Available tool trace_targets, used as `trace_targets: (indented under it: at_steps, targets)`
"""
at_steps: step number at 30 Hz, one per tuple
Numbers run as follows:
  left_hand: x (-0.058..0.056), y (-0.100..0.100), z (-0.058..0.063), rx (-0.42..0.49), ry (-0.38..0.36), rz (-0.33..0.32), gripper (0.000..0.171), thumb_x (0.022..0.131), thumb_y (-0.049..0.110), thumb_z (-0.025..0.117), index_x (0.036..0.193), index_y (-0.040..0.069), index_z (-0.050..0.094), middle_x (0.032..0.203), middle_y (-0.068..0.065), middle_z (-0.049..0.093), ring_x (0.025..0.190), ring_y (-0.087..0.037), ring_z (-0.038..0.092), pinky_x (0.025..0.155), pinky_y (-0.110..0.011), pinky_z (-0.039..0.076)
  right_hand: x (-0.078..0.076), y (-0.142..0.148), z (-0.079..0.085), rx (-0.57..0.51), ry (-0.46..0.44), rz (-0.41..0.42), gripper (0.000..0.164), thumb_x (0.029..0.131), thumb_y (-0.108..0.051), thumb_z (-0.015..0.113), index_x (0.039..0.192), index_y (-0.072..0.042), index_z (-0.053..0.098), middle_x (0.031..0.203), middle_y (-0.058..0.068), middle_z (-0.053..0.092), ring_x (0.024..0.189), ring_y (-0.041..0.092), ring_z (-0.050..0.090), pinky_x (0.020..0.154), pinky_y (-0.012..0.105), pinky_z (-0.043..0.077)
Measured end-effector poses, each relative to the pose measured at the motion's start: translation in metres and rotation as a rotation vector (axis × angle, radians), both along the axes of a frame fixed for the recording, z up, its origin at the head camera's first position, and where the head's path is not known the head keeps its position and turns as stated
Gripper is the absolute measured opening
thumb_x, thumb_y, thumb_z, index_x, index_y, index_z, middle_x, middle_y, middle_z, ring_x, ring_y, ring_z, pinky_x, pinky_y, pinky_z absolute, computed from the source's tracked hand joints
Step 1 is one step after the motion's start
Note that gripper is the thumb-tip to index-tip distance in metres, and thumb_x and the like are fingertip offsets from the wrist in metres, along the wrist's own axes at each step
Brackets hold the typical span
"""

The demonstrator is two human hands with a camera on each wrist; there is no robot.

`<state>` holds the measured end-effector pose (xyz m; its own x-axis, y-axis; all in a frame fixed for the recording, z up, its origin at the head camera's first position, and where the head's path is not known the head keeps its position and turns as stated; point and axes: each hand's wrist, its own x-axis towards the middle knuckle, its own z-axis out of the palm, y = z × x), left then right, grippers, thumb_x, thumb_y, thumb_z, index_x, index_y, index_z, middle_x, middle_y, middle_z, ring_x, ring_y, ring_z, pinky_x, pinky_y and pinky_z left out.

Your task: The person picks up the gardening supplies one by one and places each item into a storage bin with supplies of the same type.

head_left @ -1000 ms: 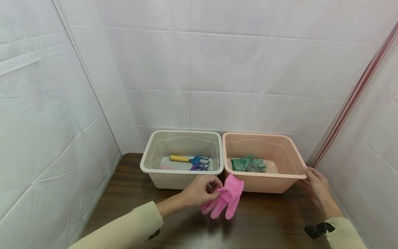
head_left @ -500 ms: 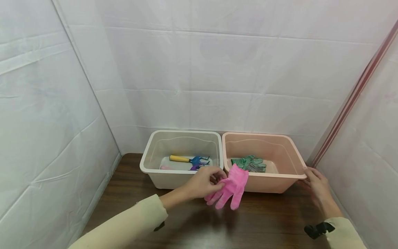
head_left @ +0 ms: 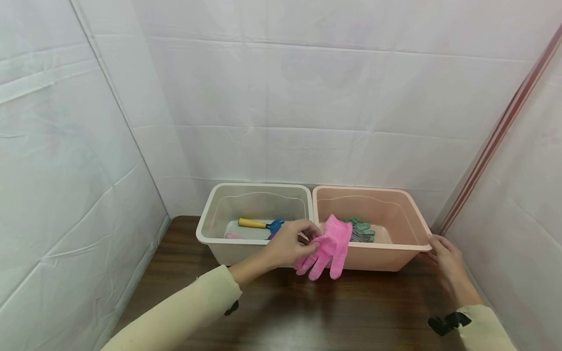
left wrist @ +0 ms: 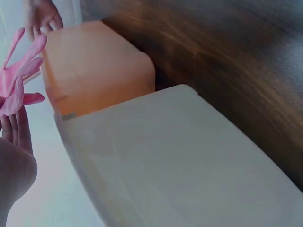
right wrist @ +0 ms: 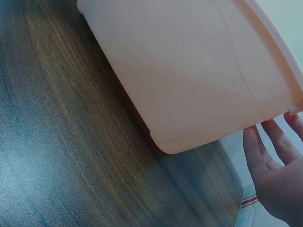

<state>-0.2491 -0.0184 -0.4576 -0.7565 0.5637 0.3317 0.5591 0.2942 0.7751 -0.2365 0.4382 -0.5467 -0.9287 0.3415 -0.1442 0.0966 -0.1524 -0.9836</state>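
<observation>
A pink knit glove (head_left: 329, 247) hangs fingers-down from my left hand (head_left: 291, 246), pinched between thumb and fingers in front of where the two bins meet. The glove's cuff overlaps the front rim of the peach bin (head_left: 382, 256) in the head view. Inside that bin lies a green glove with a grey striped part (head_left: 362, 231), partly hidden behind the pink one. My right hand (head_left: 448, 261) holds the peach bin's right front corner, thumb over the rim. In the right wrist view its fingers (right wrist: 255, 156) reach the bin's end wall.
To the left stands a pale grey bin (head_left: 232, 251), its side close against the peach one. It holds a yellow-handled blue garden fork (head_left: 252, 223) and a pink-and-purple tool (head_left: 233, 236), partly hidden by my left hand. Both bins rest on a dark wooden table (head_left: 281, 312) before white sheeting.
My left hand has lifted the pink glove up and forward, from before the bins to the peach bin's front rim. The right hand has stayed at the corner.
</observation>
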Motion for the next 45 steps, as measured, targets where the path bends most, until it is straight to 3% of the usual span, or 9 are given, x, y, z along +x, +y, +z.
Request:
trace_targets:
  at_steps: [4,11,21,33,39,45]
  targets:
    - [-0.006,0.002,0.004,0.021,0.005,0.000,0.015,0.095,0.006,0.079,0.109,0.007,0.074,0.100,0.000,0.073,0.091,-0.011,0.067,0.084,-0.035,0.064,-0.001,0.001,-0.001,-0.021,0.005,-0.001,0.022,0.104,-0.033,0.071,0.117,-0.016,0.067,0.097,-0.011,0.073,0.085,0.007,0.074,0.082,0.033,0.064]
    - [-0.010,0.009,0.008,0.039,0.003,0.005,0.014,0.095,0.005,0.078,0.109,0.006,0.074,0.100,-0.001,0.072,0.091,-0.011,0.067,0.084,-0.032,0.063,-0.002,0.001,-0.002,-0.004,-0.013,0.005,0.032,0.104,-0.035,0.071,0.125,-0.013,0.064,0.098,-0.012,0.073,0.087,0.006,0.074,0.084,0.034,0.064]
    - [-0.028,0.024,0.014,0.110,0.023,0.051,0.013,0.095,0.005,0.078,0.107,0.007,0.073,0.095,-0.002,0.072,0.089,-0.011,0.068,0.081,-0.032,0.063,-0.002,0.002,-0.002,-0.062,0.019,0.017,0.011,0.105,-0.027,0.069,0.111,-0.019,0.071,0.096,-0.008,0.074,0.084,0.008,0.075,0.082,0.033,0.064]
    - [-0.050,0.033,0.021,0.170,0.052,0.135,0.012,0.095,0.006,0.078,0.106,0.004,0.073,0.096,-0.006,0.073,0.088,-0.013,0.070,0.081,-0.029,0.063,0.000,0.002,-0.004,-0.013,0.007,0.036,0.031,0.105,-0.033,0.068,0.127,-0.012,0.063,0.102,-0.011,0.071,0.089,0.006,0.073,0.083,0.032,0.064]
    - [-0.058,0.039,0.023,0.191,0.059,0.166,0.012,0.095,0.005,0.077,0.106,0.006,0.073,0.096,-0.004,0.073,0.088,-0.013,0.069,0.079,-0.023,0.062,0.003,0.001,-0.002,-0.035,0.032,0.041,0.020,0.105,-0.031,0.069,0.119,-0.016,0.068,0.101,-0.008,0.072,0.086,0.009,0.074,0.082,0.033,0.064]
    - [-0.061,0.046,0.027,0.203,0.049,0.189,0.016,0.097,0.006,0.076,0.111,0.004,0.072,0.100,-0.007,0.073,0.090,-0.016,0.070,0.081,-0.026,0.062,0.002,0.001,0.000,-0.054,0.040,0.036,0.016,0.104,-0.030,0.071,0.113,-0.017,0.072,0.099,-0.005,0.074,0.084,0.011,0.075,0.082,0.033,0.064]
